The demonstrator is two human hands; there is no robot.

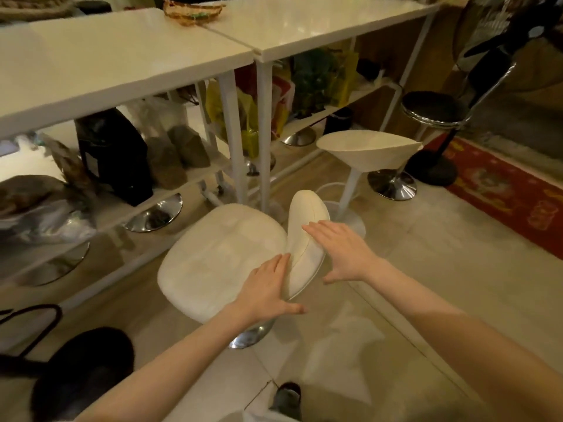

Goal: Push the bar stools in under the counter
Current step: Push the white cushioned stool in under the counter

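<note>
A: Directly ahead of both hands, a little below them: white cushioned stool (pixel 222 257), seat toward the counter (pixel 128 59), low backrest (pixel 306 239) on the side nearest the person.

B: Hands?

A: Both open, fingers stretched flat. Left hand (pixel 268 287) lies on the near edge of the seat, fingertips at the seam where the backrest rises. Right hand (pixel 341 254) is against the outer face of the backrest, thumb hanging free. Neither grips anything; whether the right palm presses or only touches, I cannot tell.

B: Which way does the stool have to go?

A: Away from the person and up-left in the head view, toward the gap under the counter. Chrome base (pixel 248 335) stands clear on the floor, out from the counter's lower shelf (pixel 195 178). The stool's front-to-back line runs roughly from the right hand toward the counter leg (pixel 234 141), so a straight shove along the arms looks aimed close to that leg.

B: Nearer hand?

A: About even; the right sits behind the backrest, the better pushing face. My guess: the right drives, the left steers the seat leftward past the leg.

B: Others?

A: Cone-shaped white stool (pixel 365 153) and black round stool (pixel 432 109) stand to the right, also out from the counter.
</note>
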